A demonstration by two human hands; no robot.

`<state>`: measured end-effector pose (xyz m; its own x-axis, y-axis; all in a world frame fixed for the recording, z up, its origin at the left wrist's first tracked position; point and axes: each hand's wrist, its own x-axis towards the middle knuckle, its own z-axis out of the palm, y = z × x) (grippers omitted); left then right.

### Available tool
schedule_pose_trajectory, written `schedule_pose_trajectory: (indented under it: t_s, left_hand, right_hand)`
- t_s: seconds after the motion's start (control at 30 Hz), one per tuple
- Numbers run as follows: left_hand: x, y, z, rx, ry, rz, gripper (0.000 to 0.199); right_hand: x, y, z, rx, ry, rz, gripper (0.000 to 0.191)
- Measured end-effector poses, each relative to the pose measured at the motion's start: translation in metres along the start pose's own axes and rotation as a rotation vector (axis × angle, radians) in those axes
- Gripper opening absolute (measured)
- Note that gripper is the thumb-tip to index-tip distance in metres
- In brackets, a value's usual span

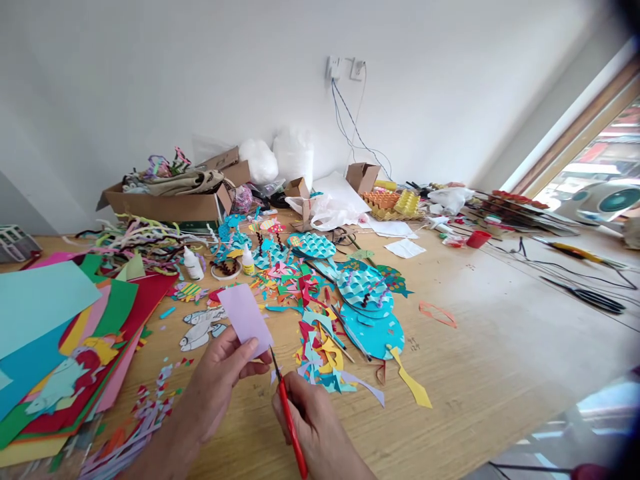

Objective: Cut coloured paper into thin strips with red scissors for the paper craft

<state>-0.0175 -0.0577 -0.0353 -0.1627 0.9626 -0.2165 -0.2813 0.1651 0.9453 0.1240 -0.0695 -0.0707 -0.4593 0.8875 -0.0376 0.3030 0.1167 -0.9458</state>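
Note:
Between the thumb and fingers of my left hand (227,367) is a lilac sheet of paper (246,315), held up over the table. My right hand (313,420) grips a pair of red-handled scissors (289,417), with the dark blades pointing up at the paper's lower right corner. Whether the blades touch the paper I cannot tell. Behind the paper lie black-and-white fish cutouts (199,331). Coloured paper scraps (320,357) are heaped just beyond my right hand, beside blue round paper pieces (373,328).
Stacked coloured paper (45,300) covers the left side. Two glue bottles (193,264) stand near a tangle of pipe cleaners (125,240). A cardboard box (165,203) sits at the wall. Far right lie black-handled scissors (595,300), a yellow cutter (575,252) and a red cup (479,239).

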Motion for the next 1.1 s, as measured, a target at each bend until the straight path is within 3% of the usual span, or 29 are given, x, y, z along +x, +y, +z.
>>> schedule_pose_trajectory:
  t_s: [0.43, 1.1]
  left_hand:
    - [-0.0034, -0.0036, 0.0018, -0.028, 0.003, -0.042, 0.019]
    - [-0.0025, -0.0073, -0.0037, -0.033, -0.085, -0.079, 0.014]
  right_hand:
    - [0.0041, 0.0020, -0.0005, 0.029, 0.024, 0.023, 0.025]
    - [0.0028, 0.0060, -0.0008, -0.037, 0.057, -0.030, 0.030]
